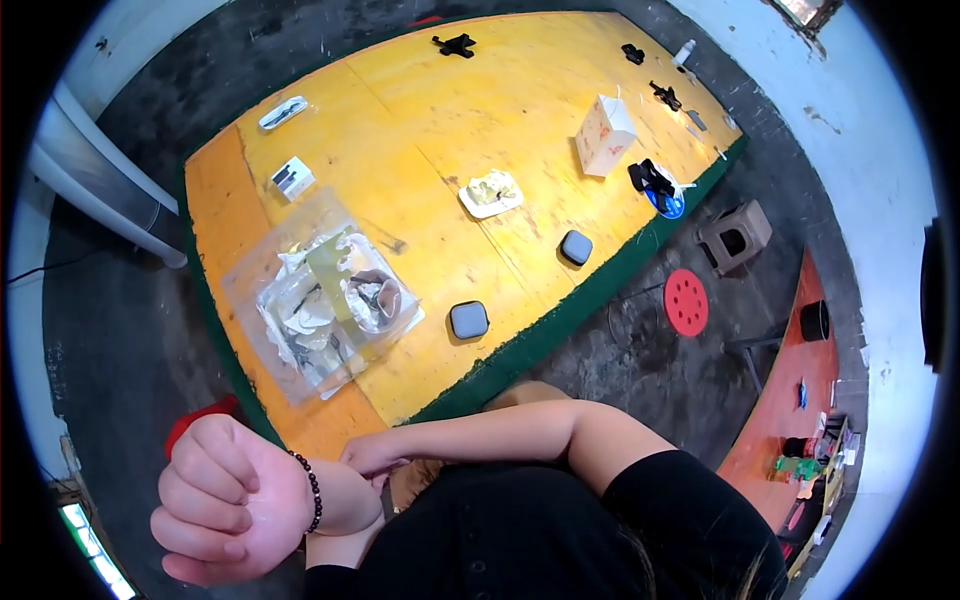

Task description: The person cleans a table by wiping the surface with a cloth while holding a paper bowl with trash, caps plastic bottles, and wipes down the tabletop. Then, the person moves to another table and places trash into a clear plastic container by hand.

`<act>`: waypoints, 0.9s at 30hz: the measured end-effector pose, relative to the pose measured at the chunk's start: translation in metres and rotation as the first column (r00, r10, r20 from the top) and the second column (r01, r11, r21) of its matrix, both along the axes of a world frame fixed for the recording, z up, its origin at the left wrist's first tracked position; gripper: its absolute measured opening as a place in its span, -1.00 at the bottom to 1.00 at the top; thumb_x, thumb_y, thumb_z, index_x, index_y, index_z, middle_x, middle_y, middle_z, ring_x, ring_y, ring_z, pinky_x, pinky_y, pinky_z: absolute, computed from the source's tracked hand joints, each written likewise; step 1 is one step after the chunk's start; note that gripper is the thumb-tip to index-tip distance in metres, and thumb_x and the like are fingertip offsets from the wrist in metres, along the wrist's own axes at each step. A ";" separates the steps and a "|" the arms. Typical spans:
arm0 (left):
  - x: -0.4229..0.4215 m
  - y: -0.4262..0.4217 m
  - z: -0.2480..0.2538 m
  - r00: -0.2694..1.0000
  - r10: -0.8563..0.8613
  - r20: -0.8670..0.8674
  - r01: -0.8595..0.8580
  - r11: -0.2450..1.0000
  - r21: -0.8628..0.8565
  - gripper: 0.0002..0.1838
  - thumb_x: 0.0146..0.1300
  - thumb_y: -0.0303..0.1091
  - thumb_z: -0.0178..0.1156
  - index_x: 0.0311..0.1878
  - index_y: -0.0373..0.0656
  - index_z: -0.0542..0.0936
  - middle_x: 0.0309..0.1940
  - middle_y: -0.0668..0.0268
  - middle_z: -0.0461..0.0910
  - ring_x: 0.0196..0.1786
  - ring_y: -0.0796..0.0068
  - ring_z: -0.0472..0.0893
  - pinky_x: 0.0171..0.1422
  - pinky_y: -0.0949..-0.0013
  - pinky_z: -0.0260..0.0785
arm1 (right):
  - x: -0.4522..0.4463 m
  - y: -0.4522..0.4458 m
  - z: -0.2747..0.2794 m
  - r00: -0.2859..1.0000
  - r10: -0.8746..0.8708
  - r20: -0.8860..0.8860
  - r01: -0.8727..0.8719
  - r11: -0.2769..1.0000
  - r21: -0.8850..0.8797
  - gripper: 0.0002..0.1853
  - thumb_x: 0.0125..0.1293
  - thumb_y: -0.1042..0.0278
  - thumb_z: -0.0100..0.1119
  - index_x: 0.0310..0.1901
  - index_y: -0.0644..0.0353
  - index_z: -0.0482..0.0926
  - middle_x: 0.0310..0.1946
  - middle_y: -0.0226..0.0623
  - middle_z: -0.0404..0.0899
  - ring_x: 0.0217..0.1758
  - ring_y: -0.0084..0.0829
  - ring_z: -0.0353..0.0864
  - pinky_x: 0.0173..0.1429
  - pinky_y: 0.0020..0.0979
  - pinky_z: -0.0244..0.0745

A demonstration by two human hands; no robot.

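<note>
My left hand (220,500) is raised at the lower left, its fingers curled into a fist with nothing visible in them. A dark bead bracelet (314,495) circles that wrist. Across my body reaches my right arm, and my right hand (372,455) rests against my left forearm (345,500), fingers bent at its edge and partly hidden. Beyond the hands, a clear plastic sheet (245,270) lies on the yellow table (390,150). Crumpled white wrappings (305,315) and a clear cup (380,292) are on it. A grey rounded case (468,320) sits to its right.
Another grey case (575,247), a white tray (492,195) with food scraps, a paper bag (604,137), a small box (292,179) and a blue dish (666,203) are on the table. A red stool (685,302) and a brown stool (735,237) stand right of it.
</note>
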State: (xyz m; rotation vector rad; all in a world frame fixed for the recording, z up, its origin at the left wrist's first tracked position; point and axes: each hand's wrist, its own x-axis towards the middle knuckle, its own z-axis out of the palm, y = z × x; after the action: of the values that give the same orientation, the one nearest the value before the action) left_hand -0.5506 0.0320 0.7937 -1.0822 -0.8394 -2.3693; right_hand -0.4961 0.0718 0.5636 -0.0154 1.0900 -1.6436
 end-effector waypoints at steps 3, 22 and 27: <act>0.003 -0.003 -0.003 0.999 -0.038 -0.010 0.038 0.999 0.020 -0.54 0.40 -0.07 -0.01 -0.67 0.08 0.31 -0.74 0.58 0.24 -0.63 0.70 0.20 -0.44 0.61 0.10 | 0.004 0.008 0.026 0.989 -0.091 -0.120 0.090 0.996 -0.016 -0.78 0.35 0.22 0.17 -0.15 0.17 0.66 -0.47 -0.43 0.62 -0.52 -0.65 0.49 -0.52 -0.58 0.31; 0.028 -0.001 -0.021 0.997 0.069 -0.027 -0.071 0.996 -0.051 -0.51 0.42 0.05 -0.16 -0.63 0.07 0.33 -0.72 0.60 0.22 -0.60 0.69 0.19 -0.41 0.56 0.10 | 0.020 0.001 -0.006 0.925 0.005 -0.381 -0.016 1.000 -0.024 -0.76 0.32 0.24 0.18 -0.12 0.23 0.63 -0.43 -0.40 0.64 -0.40 -0.59 0.54 -0.28 -0.47 0.49; 0.034 0.002 -0.024 0.996 0.076 -0.054 -0.080 0.995 -0.066 -0.52 0.42 0.04 -0.14 -0.64 0.06 0.33 -0.72 0.60 0.21 -0.60 0.70 0.18 -0.42 0.54 0.08 | 0.019 0.006 0.003 0.973 0.089 -0.214 -0.105 0.993 -0.062 -0.78 0.33 0.23 0.14 -0.24 0.22 0.64 -0.45 -0.36 0.63 -0.46 -0.51 0.58 -0.32 -0.44 0.54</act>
State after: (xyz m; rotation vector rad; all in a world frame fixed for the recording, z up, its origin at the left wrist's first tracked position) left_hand -0.5168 0.0340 0.7696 -1.1118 -0.9327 -2.2536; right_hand -0.4770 0.0776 0.5665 -0.2932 1.1688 -1.6189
